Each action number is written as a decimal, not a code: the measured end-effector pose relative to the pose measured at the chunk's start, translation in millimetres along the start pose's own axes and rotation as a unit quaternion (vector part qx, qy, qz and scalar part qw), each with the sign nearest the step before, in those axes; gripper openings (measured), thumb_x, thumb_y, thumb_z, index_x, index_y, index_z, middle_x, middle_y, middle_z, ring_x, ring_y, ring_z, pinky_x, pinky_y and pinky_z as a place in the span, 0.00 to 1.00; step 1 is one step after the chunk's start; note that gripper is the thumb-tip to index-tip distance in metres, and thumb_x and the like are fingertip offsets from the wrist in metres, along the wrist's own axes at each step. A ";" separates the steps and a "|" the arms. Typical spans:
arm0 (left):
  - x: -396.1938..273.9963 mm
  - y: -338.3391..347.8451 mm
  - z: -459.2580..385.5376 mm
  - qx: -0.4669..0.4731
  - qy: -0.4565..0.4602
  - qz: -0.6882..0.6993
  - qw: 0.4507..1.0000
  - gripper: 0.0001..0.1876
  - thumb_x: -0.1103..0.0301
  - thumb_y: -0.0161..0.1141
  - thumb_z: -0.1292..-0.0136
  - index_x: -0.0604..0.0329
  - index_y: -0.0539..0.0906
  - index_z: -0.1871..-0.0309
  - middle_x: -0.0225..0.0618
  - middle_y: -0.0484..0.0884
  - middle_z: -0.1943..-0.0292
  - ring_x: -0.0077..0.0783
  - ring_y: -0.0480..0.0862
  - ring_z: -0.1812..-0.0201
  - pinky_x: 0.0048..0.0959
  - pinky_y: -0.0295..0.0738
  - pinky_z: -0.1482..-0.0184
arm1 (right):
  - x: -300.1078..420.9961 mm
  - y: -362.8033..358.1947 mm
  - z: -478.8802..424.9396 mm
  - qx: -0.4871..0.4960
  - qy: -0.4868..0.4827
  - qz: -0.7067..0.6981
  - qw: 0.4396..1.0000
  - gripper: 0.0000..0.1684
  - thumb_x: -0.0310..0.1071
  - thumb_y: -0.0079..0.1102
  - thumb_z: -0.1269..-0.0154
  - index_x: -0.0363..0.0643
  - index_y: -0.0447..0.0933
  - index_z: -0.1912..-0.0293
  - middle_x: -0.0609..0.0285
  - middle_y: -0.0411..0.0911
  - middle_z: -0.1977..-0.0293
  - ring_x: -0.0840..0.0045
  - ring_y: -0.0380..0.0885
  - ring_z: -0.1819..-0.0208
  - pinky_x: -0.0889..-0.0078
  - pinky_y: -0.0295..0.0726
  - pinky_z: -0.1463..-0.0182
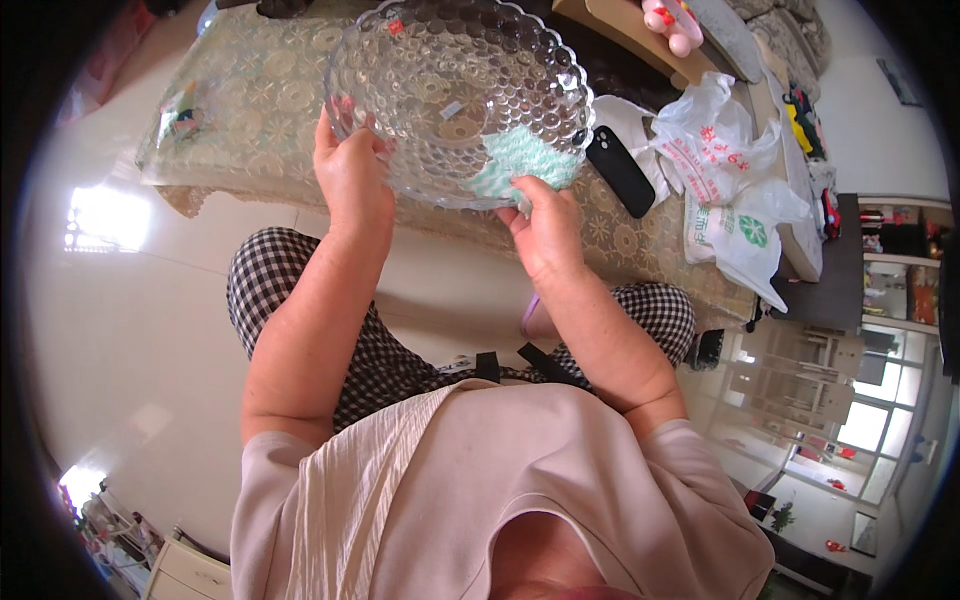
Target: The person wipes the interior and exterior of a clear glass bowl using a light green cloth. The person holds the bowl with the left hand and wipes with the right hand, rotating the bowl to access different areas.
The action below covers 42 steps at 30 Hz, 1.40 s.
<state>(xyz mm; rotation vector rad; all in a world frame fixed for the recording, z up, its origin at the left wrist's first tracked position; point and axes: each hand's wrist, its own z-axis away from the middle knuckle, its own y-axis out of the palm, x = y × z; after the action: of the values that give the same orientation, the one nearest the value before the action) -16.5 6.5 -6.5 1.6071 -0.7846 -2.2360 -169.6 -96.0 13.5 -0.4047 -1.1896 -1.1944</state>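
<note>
A clear plate (431,90) with a bubble pattern and scalloped rim is held up over the table. My left hand (352,169) grips its left edge, with the thumb on the near face and fingers seen through it. At the lower right edge, my right hand (546,225) pinches the rim together with a mint-and-white striped cloth (525,156). The cloth lies against the plate's near face. A small white sticker (451,110) sits near the plate's middle, and a red label (395,27) is stuck near its top.
A patterned cloth under clear plastic covers the table (247,97). Right of the plate lie a black phone (621,171) and white plastic bags (720,150) bearing print. Behind them stands a cardboard box (637,34) with a pink toy (675,26) beside it.
</note>
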 end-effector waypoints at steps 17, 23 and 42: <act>-20.2 -4.2 -30.1 0.053 -0.079 -0.085 0.992 0.35 0.86 0.45 0.48 0.54 0.63 0.33 0.37 0.69 0.40 0.39 0.74 0.48 0.45 0.75 0.59 | 71.1 -32.8 -121.9 0.136 -0.031 0.247 0.959 0.14 0.30 0.60 0.41 0.35 0.77 0.55 0.57 0.81 0.64 0.76 0.81 0.67 0.74 0.79 0.67; -14.6 0.4 -20.6 0.012 -0.047 -0.043 0.998 0.31 0.86 0.44 0.47 0.56 0.65 0.36 0.36 0.68 0.41 0.34 0.74 0.51 0.42 0.76 0.60 | 36.8 -6.6 -91.5 -0.021 -0.035 0.053 0.998 0.12 0.29 0.58 0.43 0.36 0.78 0.58 0.57 0.81 0.65 0.77 0.79 0.71 0.77 0.71 0.79; -16.2 -1.8 -24.7 0.059 -0.058 -0.050 0.995 0.30 0.84 0.48 0.44 0.55 0.64 0.36 0.35 0.66 0.39 0.35 0.73 0.47 0.43 0.73 0.58 | 70.7 -25.9 -158.7 0.146 -0.087 0.220 0.961 0.16 0.28 0.55 0.40 0.35 0.75 0.51 0.56 0.80 0.61 0.71 0.81 0.60 0.69 0.79 0.57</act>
<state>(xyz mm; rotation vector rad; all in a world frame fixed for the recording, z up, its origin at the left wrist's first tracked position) 12.4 9.7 -0.6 1.6143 -0.9018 -2.4139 -121.3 -264.6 4.6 -0.5250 -1.3193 -0.5988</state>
